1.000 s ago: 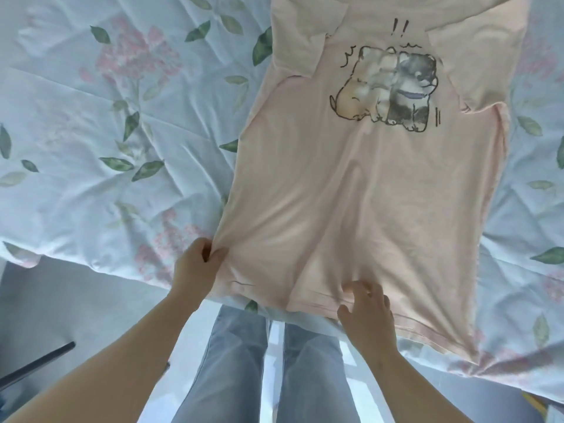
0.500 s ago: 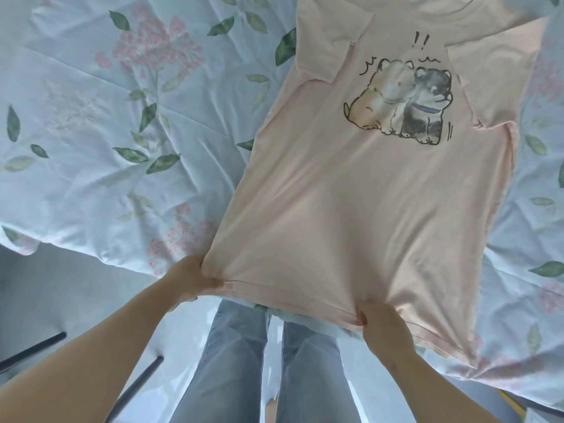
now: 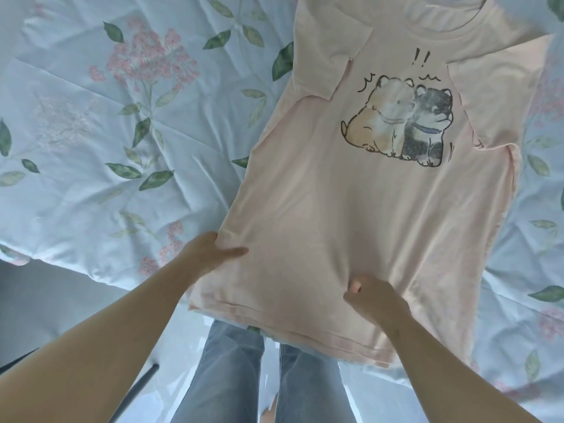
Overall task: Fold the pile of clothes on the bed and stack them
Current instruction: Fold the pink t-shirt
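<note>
A pale pink T-shirt (image 3: 366, 215) with a print of two cartoon dogs lies face up on the bed, both sleeves folded inward over the chest. Its hem hangs over the bed's near edge above my legs. My left hand (image 3: 207, 254) holds the shirt's left side edge a little above the hem, thumb on top and fingers hidden under the fabric. My right hand (image 3: 374, 299) pinches a fold of the fabric on the lower front, right of centre, with its fingers curled.
The bed carries a light blue cover (image 3: 122, 148) printed with pink flowers and green leaves, wrinkled to the left of the shirt. My legs in grey jeans (image 3: 232, 370) stand against the bed's edge. A dark bar (image 3: 134, 389) lies on the floor at lower left.
Both hands have left the hem corners and moved up onto the shirt's lower body. The hem has dropped back over the bed's edge.
</note>
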{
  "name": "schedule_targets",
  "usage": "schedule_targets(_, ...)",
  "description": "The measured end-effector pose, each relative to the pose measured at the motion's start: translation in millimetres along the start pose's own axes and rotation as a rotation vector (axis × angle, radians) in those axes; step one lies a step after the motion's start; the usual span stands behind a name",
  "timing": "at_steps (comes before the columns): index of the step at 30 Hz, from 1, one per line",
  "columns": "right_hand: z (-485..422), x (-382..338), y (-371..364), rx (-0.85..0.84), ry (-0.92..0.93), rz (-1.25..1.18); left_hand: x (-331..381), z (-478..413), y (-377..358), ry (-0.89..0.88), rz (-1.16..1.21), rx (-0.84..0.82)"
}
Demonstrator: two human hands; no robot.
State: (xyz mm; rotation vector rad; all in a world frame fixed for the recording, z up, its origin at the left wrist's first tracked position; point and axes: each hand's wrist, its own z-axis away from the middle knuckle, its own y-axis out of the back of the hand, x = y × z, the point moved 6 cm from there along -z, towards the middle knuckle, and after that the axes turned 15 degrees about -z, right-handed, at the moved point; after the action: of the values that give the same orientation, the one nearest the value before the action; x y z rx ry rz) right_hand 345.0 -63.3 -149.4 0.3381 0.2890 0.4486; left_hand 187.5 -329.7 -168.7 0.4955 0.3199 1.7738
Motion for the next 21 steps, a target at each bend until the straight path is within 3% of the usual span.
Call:
schedule_targets(5, -37.3, -86.7, 72.0, 0.376, 0.252, -0.255, 70.3, -32.6, 49.1, -0.047, 0.184, 0.269)
schedule_targets(9, -77.9, -164.6, 117.5, 0.498, 0.455, -0.36, 127.5, -62.0, 86.3, -0.14, 0.223, 0.356)
schedule_targets(13, -109.7, -236.4, 157.8, 0.6, 0.581, -0.404, 161.6, -90.7, 102.1, -0.237, 0.131, 0.31)
schedule_targets(17, -149.1, -296.9, 178.1, 0.59, 0.597, -0.477, 163.3, -109.8, 100.9, -0.238, 0.08, 0.203)
schedule_targets(21, -174.9, -328.0, 176.8, 0.57, 0.403, -0.238, 164.5, -115.4, 102.6, -0.25, 0.074, 0.154)
